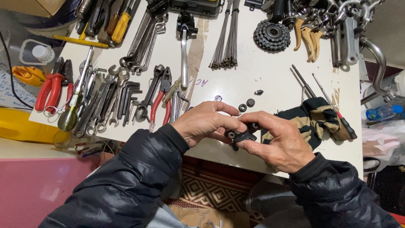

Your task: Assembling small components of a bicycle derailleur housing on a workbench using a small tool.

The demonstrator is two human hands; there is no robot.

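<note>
We've got both hands meeting over the near edge of the white table [261, 76], w/ a small black metal part [238, 136] pinched between them. Left hand [205, 123] is closed on it from the left, thumb and fingertips wrapped round that end. Right hand [279, 141] is clamped on the other end, thumb on top, fingers curled under. So the part sits right in the middle where the fingertips meet, mostly covered, only the centre bit and a lower corner poking out. Can't tell exactly what shape it is.

Just beyond our fingers there are a couple of small black round bits [246, 105] lying loose on the table, and a tiny bolt [259, 92] a bit further back. Right next to the right hand is a striped rag [319, 119] w/ a red-handled screwdriver [336, 107] across it. Off to the left: red-handled pliers [160, 98], a fan of wrenches [107, 103], and at the far end a bunch of spokes [226, 36] and a cog cluster [272, 35].
</note>
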